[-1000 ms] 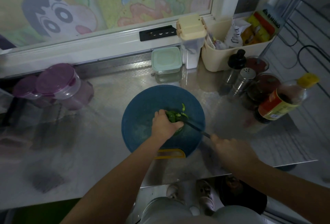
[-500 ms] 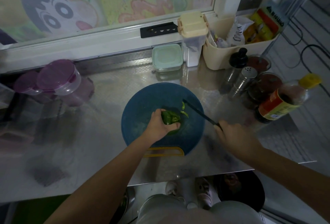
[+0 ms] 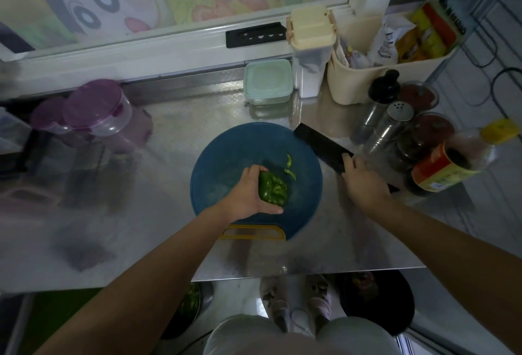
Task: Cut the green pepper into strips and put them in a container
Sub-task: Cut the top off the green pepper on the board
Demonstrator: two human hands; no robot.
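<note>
**Head view, single entry.**

- Left grip point(image 3: 248, 193): curled round the green pepper point(image 3: 272, 189), with the fingers over its far end and the thumb under its near end. The palm lies on the pepper's left side.
- Green pepper: over the middle of the round blue cutting board point(image 3: 226, 156). Whether it rests on the board or is held just above it cannot be told. The long axis runs roughly far to near, leaning a little to the right at the near end. The right flank is bare and faces the knife.
- Cut strips point(image 3: 289, 169): two or three small green pieces on the board, just beyond and to the right of the pepper, between it and the blade.
- Right grip point(image 3: 364, 182): closed round the handle of the black cleaver point(image 3: 322, 145), with one finger laid forward onto the blade.
- Cleaver: the blade slants from the far left down to the near right over the board's right rim, with its broad face turned upward. It is well apart from the pepper.
- Governing relation (judgement): the pepper lies to the left of the blade and nearer the person. For a strip cut, the blade would have to swing in leftward and turn edge-down across the bare right flank. The left fingertips are the part most at risk.
- Desk point(image 3: 141, 227): steel, carrying the board.
- Mint-lidded box point(image 3: 268, 80): at the back of the desk, lid on. It may be the container, but that is uncertain.
</note>
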